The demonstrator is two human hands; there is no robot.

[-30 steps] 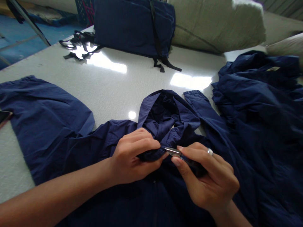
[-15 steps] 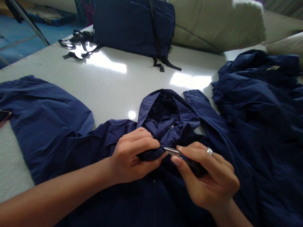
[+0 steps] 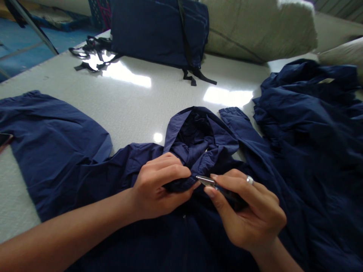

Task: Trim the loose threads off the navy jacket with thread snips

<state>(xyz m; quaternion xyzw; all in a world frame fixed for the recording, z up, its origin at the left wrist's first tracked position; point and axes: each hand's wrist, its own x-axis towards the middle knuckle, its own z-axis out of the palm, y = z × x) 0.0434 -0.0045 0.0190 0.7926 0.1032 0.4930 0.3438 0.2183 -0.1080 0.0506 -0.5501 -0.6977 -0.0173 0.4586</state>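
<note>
A dark navy hooded jacket (image 3: 141, 241) is spread out in front of me, its sleeve (image 3: 65, 132) stretching off to the left. My left hand (image 3: 160, 187) pinches the fabric at the neck, just below the hood (image 3: 173, 126). In my right hand (image 3: 252, 211), which wears a ring, I grip a pair of thread snips (image 3: 206, 181) between thumb and fingers. Their silver tips touch or nearly touch the pinched edge, beside my left fingertips. My palm hides most of the handle. Whether a thread lies between the blades is too small to tell.
More navy garments (image 3: 312, 121) are heaped at the right. A folded navy bundle (image 3: 159, 34) with black straps stands at the back of the white table (image 3: 127, 102), beside a large pale sack (image 3: 261, 30). Loose black straps (image 3: 95, 47) lie back left. A phone-like object (image 3: 4, 139) shows at the left edge.
Both hands and the snips keep almost the same pose at the neck edge. The whole view shifts very slightly.
</note>
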